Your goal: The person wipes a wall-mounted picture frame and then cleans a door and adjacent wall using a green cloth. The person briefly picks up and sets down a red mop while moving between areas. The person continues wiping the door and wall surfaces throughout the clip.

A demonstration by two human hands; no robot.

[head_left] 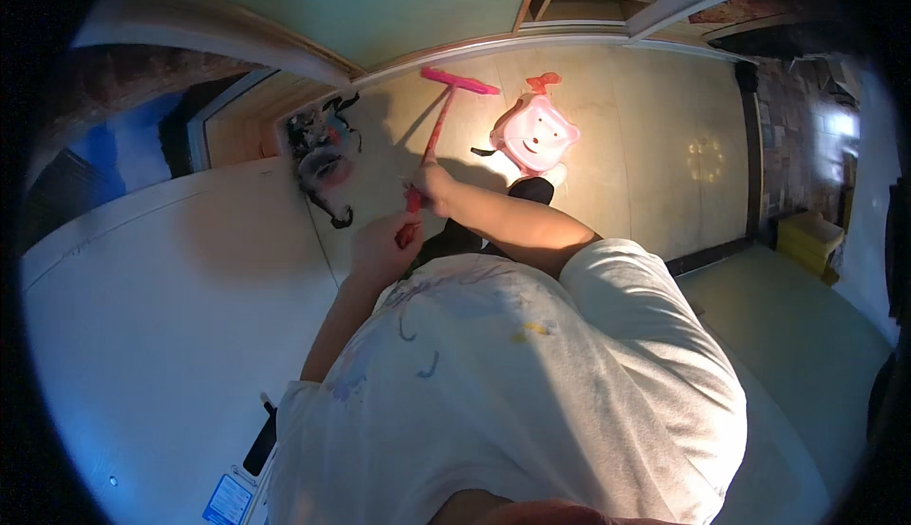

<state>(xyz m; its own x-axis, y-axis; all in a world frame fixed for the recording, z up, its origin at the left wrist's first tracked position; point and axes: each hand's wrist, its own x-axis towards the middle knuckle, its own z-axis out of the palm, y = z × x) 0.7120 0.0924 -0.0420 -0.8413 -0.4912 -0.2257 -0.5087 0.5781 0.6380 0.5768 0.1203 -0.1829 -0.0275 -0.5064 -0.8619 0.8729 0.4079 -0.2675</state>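
Both hands hold the red handle of a long-handled broom or mop (440, 123); its wide, flat pink head (461, 82) rests on the floor by the cabinet base. My left hand (384, 247) grips the upper end of the handle, close to my body. Lower down, my right hand (433, 187) wraps the same handle, its arm reaching across my front. To the right of the handle stands a pink plastic stool (535, 134) with a smiling face on its seat. One of my feet, partly hidden, is close beside the stool.
A dark, tangled heap (324, 155), too blurred to name, lies left of the handle. A white tabletop (164, 311) fills the left side, bearing a black phone-like object (260, 447) and a blue-and-white packet (229, 500). A yellow box-like item (808, 240) stands far right.
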